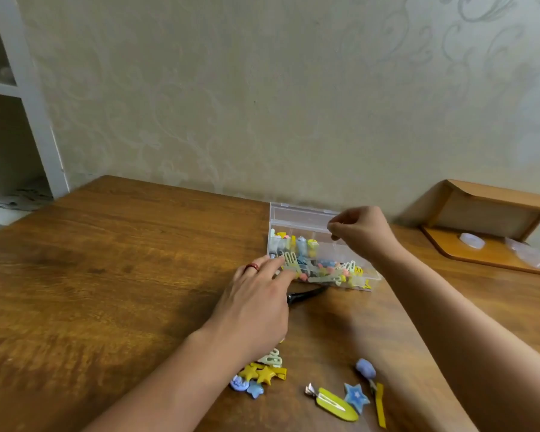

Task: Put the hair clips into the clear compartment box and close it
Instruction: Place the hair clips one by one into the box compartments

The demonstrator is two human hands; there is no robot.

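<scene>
**Loading the clip box: which hand lies nearer the loose clips**

Spanning the lower view, the wooden table (113,275) carries everything you are working with. Your clear compartment box (321,260) sits toward the far edge near the wall, its lid (303,218) standing up at the back and its long axis running from near left to far right. Many clips already lie in the compartments; the box is open.

Your left hand (256,304) reaches forward with fingers extended, its fingertips at the box's near-left corner, touching or pinching a pale green clip (290,263); which of the two cannot be told. Your right hand (360,232) hovers over the box's right part with fingers curled into a pinch; whether it holds anything is not visible.

A black clip (306,295) lies just before the box, beside your left hand. The loose clips lie well nearer you: a yellow star cluster (262,374) under your left forearm, and a yellow oval clip (335,403) with a blue star clip (356,397) between your arms. Judged so, either hand must draw back toward you to fetch the next one.
</scene>
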